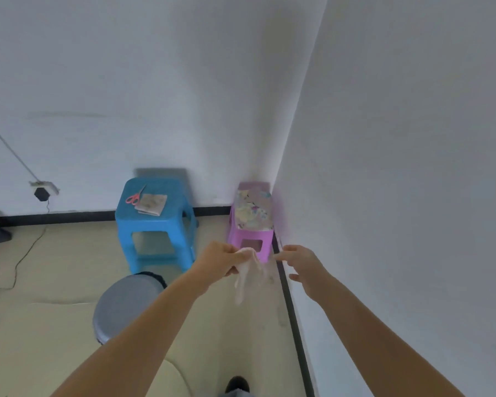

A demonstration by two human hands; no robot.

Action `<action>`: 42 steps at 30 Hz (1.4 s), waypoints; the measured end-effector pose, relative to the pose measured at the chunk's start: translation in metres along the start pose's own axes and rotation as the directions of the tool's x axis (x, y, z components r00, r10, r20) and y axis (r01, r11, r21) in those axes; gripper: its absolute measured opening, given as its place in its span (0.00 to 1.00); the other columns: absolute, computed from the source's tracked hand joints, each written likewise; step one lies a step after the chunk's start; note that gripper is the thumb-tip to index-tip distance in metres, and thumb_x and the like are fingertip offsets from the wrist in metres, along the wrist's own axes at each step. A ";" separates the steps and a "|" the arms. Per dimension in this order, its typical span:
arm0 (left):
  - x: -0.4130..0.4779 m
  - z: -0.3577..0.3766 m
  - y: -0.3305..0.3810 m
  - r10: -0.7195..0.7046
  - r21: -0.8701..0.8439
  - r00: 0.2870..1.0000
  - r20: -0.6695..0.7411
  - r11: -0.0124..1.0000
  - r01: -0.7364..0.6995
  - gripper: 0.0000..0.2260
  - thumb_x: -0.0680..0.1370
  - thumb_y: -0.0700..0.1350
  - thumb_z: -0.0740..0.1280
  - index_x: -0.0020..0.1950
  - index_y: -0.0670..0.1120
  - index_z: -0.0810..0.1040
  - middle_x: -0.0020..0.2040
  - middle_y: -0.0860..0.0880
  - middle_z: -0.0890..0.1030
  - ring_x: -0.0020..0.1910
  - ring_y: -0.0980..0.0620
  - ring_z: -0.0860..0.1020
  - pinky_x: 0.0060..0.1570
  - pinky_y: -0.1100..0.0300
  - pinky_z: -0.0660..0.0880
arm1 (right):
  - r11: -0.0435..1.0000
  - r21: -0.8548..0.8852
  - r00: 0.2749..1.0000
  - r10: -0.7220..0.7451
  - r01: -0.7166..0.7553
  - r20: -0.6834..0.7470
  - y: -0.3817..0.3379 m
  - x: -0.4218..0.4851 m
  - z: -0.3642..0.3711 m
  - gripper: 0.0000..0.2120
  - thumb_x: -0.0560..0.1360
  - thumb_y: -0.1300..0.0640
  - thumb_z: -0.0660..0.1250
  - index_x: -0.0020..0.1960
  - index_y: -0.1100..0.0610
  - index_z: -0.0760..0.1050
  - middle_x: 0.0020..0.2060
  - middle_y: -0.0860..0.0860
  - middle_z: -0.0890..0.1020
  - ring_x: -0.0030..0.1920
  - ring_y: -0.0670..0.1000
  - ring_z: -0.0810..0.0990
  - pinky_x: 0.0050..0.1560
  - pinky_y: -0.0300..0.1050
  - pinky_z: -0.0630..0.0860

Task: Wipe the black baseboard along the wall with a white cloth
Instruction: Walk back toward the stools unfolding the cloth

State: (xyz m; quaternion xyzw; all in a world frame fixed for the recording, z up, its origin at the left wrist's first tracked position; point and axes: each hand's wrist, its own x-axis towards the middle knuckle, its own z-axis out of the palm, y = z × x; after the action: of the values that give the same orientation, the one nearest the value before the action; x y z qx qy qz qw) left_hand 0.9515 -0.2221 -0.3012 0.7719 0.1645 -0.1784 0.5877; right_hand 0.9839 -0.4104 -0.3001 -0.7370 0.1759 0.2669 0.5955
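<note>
A white cloth hangs crumpled from my left hand, which grips its top above the floor. My right hand is just to the right of it, fingers spread, holding nothing, its fingertips close to the cloth's upper edge. The black baseboard runs along the foot of the right wall, directly below my right hand, and continues along the far wall. Neither hand nor cloth touches the baseboard.
A pink stool with patterned fabric on top stands in the corner, against the baseboard. A blue stool carries scissors and a booklet. A round grey stool is at my lower left. A cable trails from a wall socket.
</note>
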 end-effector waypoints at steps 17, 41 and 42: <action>0.380 -0.060 0.077 0.114 0.562 0.980 0.163 0.806 -0.188 0.07 0.77 0.41 0.65 0.43 0.43 0.81 0.35 0.54 0.69 0.30 0.61 0.66 0.30 0.73 0.67 | 0.451 -0.856 0.948 -0.293 0.254 0.127 -0.114 0.368 0.023 0.10 0.72 0.49 0.67 0.50 0.53 0.79 0.59 0.45 0.73 0.66 0.48 0.64 0.62 0.45 0.61; 0.658 0.057 -0.169 -0.287 0.795 0.895 0.343 0.596 -0.114 0.27 0.78 0.40 0.57 0.76 0.45 0.55 0.77 0.50 0.54 0.76 0.50 0.51 0.73 0.58 0.54 | 0.325 -0.934 0.987 0.006 0.147 0.158 0.090 0.669 0.004 0.20 0.78 0.58 0.58 0.70 0.50 0.66 0.68 0.49 0.67 0.67 0.53 0.67 0.63 0.47 0.68; 0.656 0.057 -0.172 -0.340 0.812 0.872 0.351 0.574 -0.103 0.27 0.78 0.40 0.57 0.77 0.45 0.54 0.78 0.50 0.52 0.76 0.50 0.49 0.74 0.56 0.53 | 0.338 -0.934 0.986 0.072 0.117 0.150 0.091 0.667 0.005 0.22 0.79 0.58 0.58 0.72 0.49 0.63 0.70 0.49 0.65 0.69 0.52 0.65 0.66 0.47 0.66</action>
State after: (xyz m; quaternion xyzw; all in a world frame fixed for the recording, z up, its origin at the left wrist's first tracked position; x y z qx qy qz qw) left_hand 1.4459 -0.2044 -0.7687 0.8719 -0.0302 -0.4555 0.1769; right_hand 1.4612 -0.3876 -0.7743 -0.9227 -0.0695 0.3709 0.0791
